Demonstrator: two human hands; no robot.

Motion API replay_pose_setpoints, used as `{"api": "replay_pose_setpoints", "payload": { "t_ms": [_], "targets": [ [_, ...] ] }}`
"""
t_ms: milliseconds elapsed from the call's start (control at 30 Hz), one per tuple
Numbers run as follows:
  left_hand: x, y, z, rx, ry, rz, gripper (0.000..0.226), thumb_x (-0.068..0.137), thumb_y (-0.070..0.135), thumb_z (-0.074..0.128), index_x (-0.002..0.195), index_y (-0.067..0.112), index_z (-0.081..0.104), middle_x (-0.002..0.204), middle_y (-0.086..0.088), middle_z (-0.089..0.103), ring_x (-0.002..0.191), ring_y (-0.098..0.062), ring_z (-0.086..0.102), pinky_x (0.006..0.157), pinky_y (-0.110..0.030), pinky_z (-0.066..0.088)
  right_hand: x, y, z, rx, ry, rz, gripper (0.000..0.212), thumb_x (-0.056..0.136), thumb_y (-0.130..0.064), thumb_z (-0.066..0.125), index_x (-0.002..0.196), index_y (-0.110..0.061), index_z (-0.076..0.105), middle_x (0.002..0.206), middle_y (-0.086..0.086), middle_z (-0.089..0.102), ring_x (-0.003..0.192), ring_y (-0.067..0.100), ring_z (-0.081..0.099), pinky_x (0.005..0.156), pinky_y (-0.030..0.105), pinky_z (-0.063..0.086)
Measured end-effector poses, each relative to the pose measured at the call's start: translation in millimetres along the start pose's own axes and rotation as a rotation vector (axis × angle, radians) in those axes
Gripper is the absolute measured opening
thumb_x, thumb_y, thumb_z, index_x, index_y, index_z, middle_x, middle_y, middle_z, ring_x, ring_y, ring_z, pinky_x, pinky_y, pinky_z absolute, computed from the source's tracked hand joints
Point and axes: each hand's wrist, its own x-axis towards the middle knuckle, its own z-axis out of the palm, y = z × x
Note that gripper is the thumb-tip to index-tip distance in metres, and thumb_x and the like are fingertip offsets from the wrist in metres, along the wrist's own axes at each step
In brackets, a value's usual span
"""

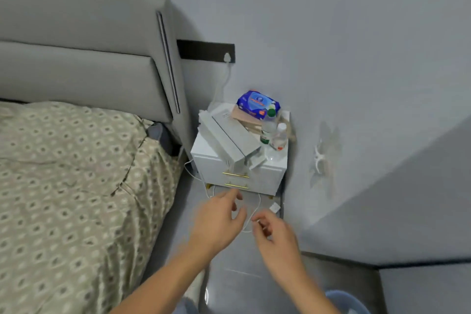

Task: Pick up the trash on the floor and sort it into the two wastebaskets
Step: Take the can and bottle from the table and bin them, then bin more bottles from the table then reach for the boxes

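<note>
A white nightstand [239,160] with two gold drawer handles stands in the corner, its right side close against the grey wall [356,58] and its left side just beside the grey padded headboard [89,46] of the bed [63,186]. Its top is crowded: long white boxes [229,135] overhang the front edge, with a blue wet-wipe pack [257,102] behind them and two clear bottles [272,130] at the right edge.

In front of the nightstand runs a narrow strip of glossy grey floor [229,283], bounded on the left by the hanging edge of the patterned bedspread and on the right by the wall, which steps outward nearer the camera. A white charging cable [251,214] drops from a wall plug above the nightstand, loops over the floor below the lower drawer, and ends near a small white adapter [274,208] lying by the front right leg.

Both hands hang over this strip, just short of the nightstand's base. The left hand [219,222] is spread, fingers loosely curled, holding nothing. The right hand [275,237] has thumb and forefinger pinched together at the cable loop; motion blur keeps me from telling whether it grips anything.

No floor trash can be made out. The blue rim of a wastebasket [346,301] shows at the bottom edge, well nearer the camera than the nightstand, under the right forearm.
</note>
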Motion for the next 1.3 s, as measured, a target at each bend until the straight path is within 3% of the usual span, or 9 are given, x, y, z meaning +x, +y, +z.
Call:
{"api": "replay_pose_setpoints", "payload": {
  "t_ms": [167, 300, 500, 667, 767, 967, 1100, 1300],
  "targets": [
    [116.9, -68.9, -40.4, -0.045, -0.001, -0.03, 0.021, 0.091, 0.046, 0.055, 0.109, 0.037, 0.056, 0.091, 0.014, 0.063, 0.084, -0.011, 0.063, 0.072, -0.037, 0.054, 141.4, -52.3, 13.8, -0.104, 0.223, 0.028, 0.016, 0.095, -0.025, 0.061, 0.105, -0.037, 0.058, 0.1, -0.015, 0.059, 0.075, 0.005, 0.064, 0.072, 0.03, 0.054],
    [238.2, -63.7, -51.1, 0.005, 0.006, 0.096, 0.032, 0.096, 0.047, 0.05, 0.125, 0.037, 0.055, 0.104, 0.007, 0.063, 0.097, -0.02, 0.065, 0.073, -0.035, 0.051, 249.5, -53.4, -12.0, -0.308, 0.433, 0.119, 0.03, 0.095, -0.035, 0.064, 0.122, -0.033, 0.053, 0.118, -0.005, 0.046, 0.074, 0.017, 0.063, 0.065, 0.031, 0.046],
    [372.9, -14.0, -20.5, 0.02, -0.081, 0.321, 0.048, 0.097, 0.041, 0.052, 0.144, 0.036, 0.046, 0.129, -0.004, 0.048, 0.103, -0.028, 0.061, 0.073, -0.036, 0.049, 337.1, -13.8, -33.5, -0.571, 0.424, 0.27, 0.054, 0.091, -0.052, 0.065, 0.138, -0.031, 0.048, 0.122, 0.005, 0.038, 0.096, 0.028, 0.059, 0.07, 0.035, 0.049],
    [427.5, 1.8, 45.3, 0.167, -0.221, 0.466, 0.052, 0.098, 0.049, 0.051, 0.148, 0.042, 0.04, 0.136, -0.005, 0.043, 0.104, -0.03, 0.062, 0.078, -0.039, 0.053, 351.6, 33.5, -26.3, -0.541, 0.366, 0.271, 0.04, 0.094, -0.041, 0.065, 0.129, -0.024, 0.056, 0.113, 0.003, 0.041, 0.085, 0.027, 0.058, 0.068, 0.034, 0.047],
    [442.0, -0.3, 72.6, 0.208, -0.239, 0.505, 0.043, 0.099, 0.048, 0.053, 0.14, 0.036, 0.047, 0.124, -0.006, 0.048, 0.099, -0.031, 0.063, 0.081, -0.042, 0.056, 353.5, 49.9, -24.8, -0.462, 0.438, 0.224, 0.027, 0.094, -0.036, 0.067, 0.115, -0.02, 0.062, 0.1, 0.001, 0.045, 0.073, 0.022, 0.051, 0.064, 0.03, 0.037],
    [430.0, -9.5, 78.6, 0.151, -0.131, 0.6, 0.029, 0.093, 0.035, 0.068, 0.114, 0.019, 0.056, 0.105, -0.006, 0.047, 0.08, -0.029, 0.057, 0.064, -0.038, 0.05, 316.9, 53.1, -12.8, -0.342, 0.561, 0.178, 0.022, 0.088, -0.035, 0.07, 0.09, -0.02, 0.054, 0.083, -0.004, 0.052, 0.069, 0.017, 0.051, 0.061, 0.03, 0.035],
    [388.6, -11.3, 69.5, 0.078, -0.056, 0.648, 0.027, 0.089, 0.033, 0.071, 0.107, 0.019, 0.056, 0.102, -0.002, 0.046, 0.073, -0.023, 0.051, 0.058, -0.036, 0.047, 266.7, 56.1, -4.0, -0.29, 0.574, 0.156, 0.019, 0.087, -0.036, 0.07, 0.096, -0.024, 0.058, 0.089, -0.011, 0.053, 0.071, 0.012, 0.053, 0.064, 0.03, 0.046],
    [295.4, -4.6, 59.1, 0.02, -0.033, 0.584, 0.025, 0.088, 0.036, 0.071, 0.103, 0.02, 0.058, 0.101, 0.001, 0.045, 0.073, -0.028, 0.055, 0.06, -0.044, 0.052, 186.2, 69.7, 9.3, -0.236, 0.578, 0.145, 0.017, 0.089, -0.037, 0.071, 0.096, -0.026, 0.059, 0.087, -0.01, 0.053, 0.068, 0.009, 0.051, 0.062, 0.022, 0.04]
  ]
}}
